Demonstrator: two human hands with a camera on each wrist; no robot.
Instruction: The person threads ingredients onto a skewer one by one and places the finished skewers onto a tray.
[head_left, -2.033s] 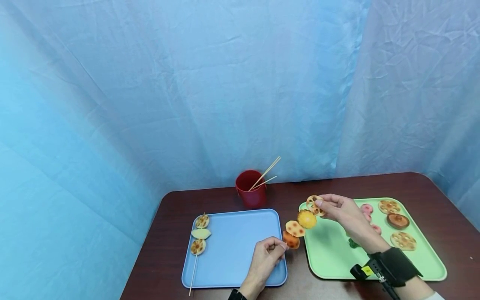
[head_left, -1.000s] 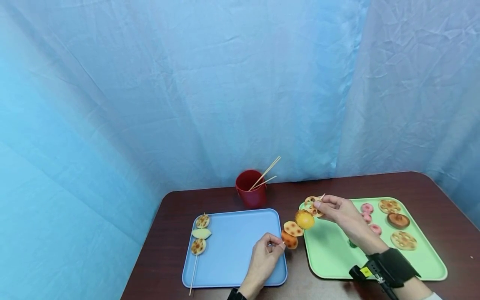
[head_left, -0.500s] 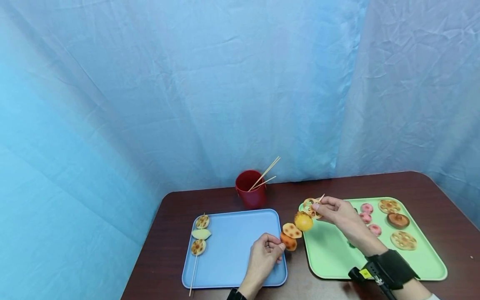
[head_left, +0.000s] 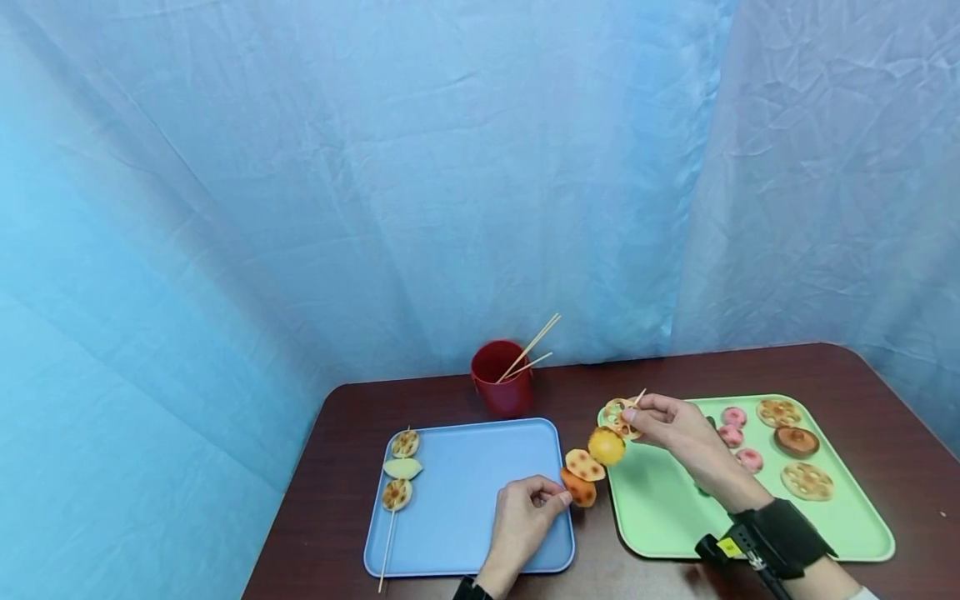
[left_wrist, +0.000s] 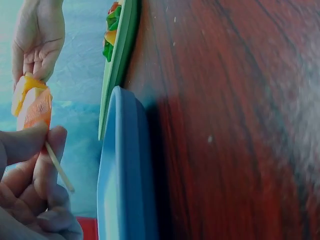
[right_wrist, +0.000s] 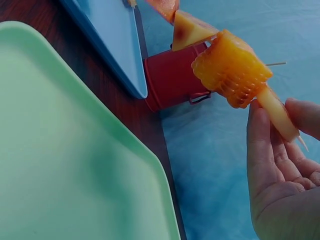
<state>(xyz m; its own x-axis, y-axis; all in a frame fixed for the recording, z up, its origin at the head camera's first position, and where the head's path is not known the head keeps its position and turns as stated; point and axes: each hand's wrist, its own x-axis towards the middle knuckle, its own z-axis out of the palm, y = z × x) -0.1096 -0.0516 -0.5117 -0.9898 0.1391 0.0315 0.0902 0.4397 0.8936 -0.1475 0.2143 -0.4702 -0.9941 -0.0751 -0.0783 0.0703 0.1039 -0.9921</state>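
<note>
My left hand (head_left: 521, 521) pinches the lower end of a wooden skewer (left_wrist: 60, 167) above the blue tray's right edge. Threaded along it are a spotted orange slice (head_left: 578, 489), a pale slice with brown spots (head_left: 585, 465) and a yellow corn piece (right_wrist: 232, 70). At the upper end, thumb and fingers of my right hand (head_left: 686, 442) pinch a lotus root slice (head_left: 617, 414). The skewer's tip sticks out past that slice, and the slice sits right against the corn in the right wrist view.
The blue tray (head_left: 472, 500) bears a finished-looking skewer of three pieces (head_left: 402, 468) at its left. Pink rings (head_left: 750, 459), browned lotus slices (head_left: 807, 482) and a mushroom slice (head_left: 796, 442) lie on the green tray (head_left: 652, 525). Behind stands a red bucket (head_left: 506, 396) with several skewers.
The skewer's tip has come out through the lotus root slice, which has moved down toward the corn. Both hands have drifted slightly left with the skewer.
</note>
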